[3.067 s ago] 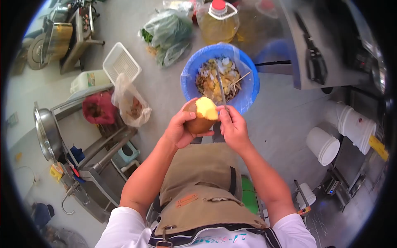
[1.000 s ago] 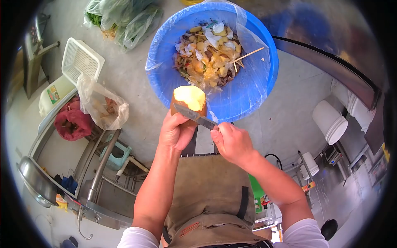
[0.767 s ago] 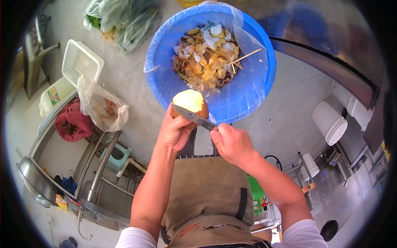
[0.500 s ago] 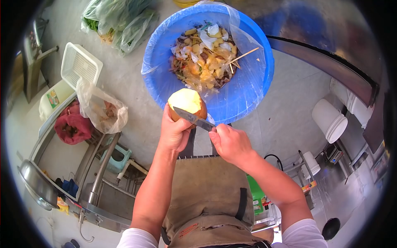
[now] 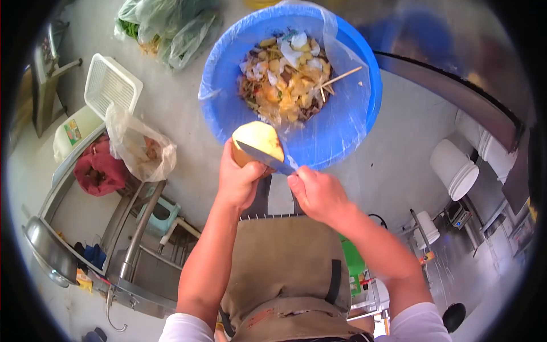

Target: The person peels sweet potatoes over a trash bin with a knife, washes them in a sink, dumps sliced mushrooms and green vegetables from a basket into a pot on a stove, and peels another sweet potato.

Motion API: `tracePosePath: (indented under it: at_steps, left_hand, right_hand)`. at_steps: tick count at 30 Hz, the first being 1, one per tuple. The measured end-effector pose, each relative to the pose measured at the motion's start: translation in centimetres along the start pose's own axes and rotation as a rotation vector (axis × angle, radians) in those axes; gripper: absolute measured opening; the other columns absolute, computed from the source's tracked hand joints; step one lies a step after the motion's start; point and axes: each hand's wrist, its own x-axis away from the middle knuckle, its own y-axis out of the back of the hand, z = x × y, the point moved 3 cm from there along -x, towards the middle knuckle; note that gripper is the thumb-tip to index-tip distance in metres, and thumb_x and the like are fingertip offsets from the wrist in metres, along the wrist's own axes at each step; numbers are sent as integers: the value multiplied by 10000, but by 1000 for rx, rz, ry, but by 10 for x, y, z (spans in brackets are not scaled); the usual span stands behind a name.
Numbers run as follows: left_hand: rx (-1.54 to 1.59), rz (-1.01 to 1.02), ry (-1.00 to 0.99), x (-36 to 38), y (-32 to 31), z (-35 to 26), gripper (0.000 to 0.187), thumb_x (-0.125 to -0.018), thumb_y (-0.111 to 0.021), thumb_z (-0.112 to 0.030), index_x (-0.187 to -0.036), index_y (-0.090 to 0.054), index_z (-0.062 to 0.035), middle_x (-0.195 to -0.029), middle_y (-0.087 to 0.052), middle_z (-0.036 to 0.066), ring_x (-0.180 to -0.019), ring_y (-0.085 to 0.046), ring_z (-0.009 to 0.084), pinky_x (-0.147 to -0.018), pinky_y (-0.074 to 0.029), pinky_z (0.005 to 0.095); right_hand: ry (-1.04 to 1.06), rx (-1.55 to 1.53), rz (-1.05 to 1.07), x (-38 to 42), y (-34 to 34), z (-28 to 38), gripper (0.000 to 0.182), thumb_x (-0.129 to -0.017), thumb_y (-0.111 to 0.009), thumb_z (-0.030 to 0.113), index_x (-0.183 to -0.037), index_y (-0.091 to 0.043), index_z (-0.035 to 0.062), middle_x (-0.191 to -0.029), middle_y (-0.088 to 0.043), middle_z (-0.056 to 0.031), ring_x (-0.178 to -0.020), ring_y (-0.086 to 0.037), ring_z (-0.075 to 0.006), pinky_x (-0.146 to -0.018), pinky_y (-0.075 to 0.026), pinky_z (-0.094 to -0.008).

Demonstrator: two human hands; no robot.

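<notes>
A large, partly peeled potato (image 5: 257,135) rests in my left hand (image 5: 238,181), its pale yellow flesh facing up and brown skin showing lower down. My left fingers wrap its far side and the thumb lies along the near side. My right hand (image 5: 319,192) is closed round the handle of a knife (image 5: 265,158). The blade lies slantwise against the potato's near side, close to my left thumb. Both hands are over the near rim of a blue bin (image 5: 219,114) lined with clear plastic. Peelings and food scraps (image 5: 288,80) lie inside it.
Bagged greens (image 5: 165,28) lie on the floor at the far left. A white basket (image 5: 111,85), a clear plastic bag (image 5: 139,145) and a red sack (image 5: 99,168) stand on the left. White buckets (image 5: 453,168) are on the right. A dark metal edge (image 5: 456,85) runs beyond them.
The knife blade has shifted up along the potato and tilted more steeply. The potato has turned a little, and a brownish patch now shows at its right edge.
</notes>
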Motion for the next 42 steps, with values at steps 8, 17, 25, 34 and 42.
tracePosePath:
  at_steps: [8, 17, 25, 34, 42]
  left_hand:
    - [69, 37, 9, 9, 21, 3, 744, -659, -769, -83, -1317, -423, -40, -1177, -569, 89, -1094, -593, 247, -963, -501, 407]
    - [66, 124, 138, -1, 26, 6, 743, -654, -755, -83, -1321, -430, -49, -1185, -565, 73, -1104, -583, 220, -965, -493, 388]
    - [12, 129, 252, 4, 25, 9, 792, -625, -785, -84, -1311, -393, -21, -1164, -566, 96, -1115, -578, 228, -960, -500, 403]
    - [-53, 214, 282, 17, 13, 3, 809, -636, -795, -82, -1331, -388, -12, -1178, -570, 90, -1111, -578, 216, -979, -473, 372]
    - [-203, 148, 216, 0, 26, 10, 799, -646, -829, -111, -1320, -404, -61, -1193, -558, 75, -1105, -574, 199, -948, -492, 374]
  right_hand:
    - [-332, 14, 68, -18, 0, -54, 385, -1004, -454, 375, -850, -544, 34, -772, -634, -260, -703, -610, -473, -616, -466, -555]
    - [-51, 124, -16, -9, 0, -28, 328, -989, -511, 322, -825, -517, 38, -705, -630, -189, -648, -628, -405, -565, -487, -513]
    - [32, 63, 42, 5, 15, -8, 335, -973, -537, 332, -801, -515, 45, -698, -621, -172, -633, -626, -384, -544, -483, -491]
    - [-307, 317, 158, -27, 1, -68, 374, -1003, -464, 346, -835, -550, 24, -734, -633, -231, -678, -623, -436, -597, -486, -544]
    - [47, 45, 114, 0, 14, 1, 338, -983, -520, 320, -802, -507, 35, -678, -605, -166, -636, -618, -388, -541, -479, -496]
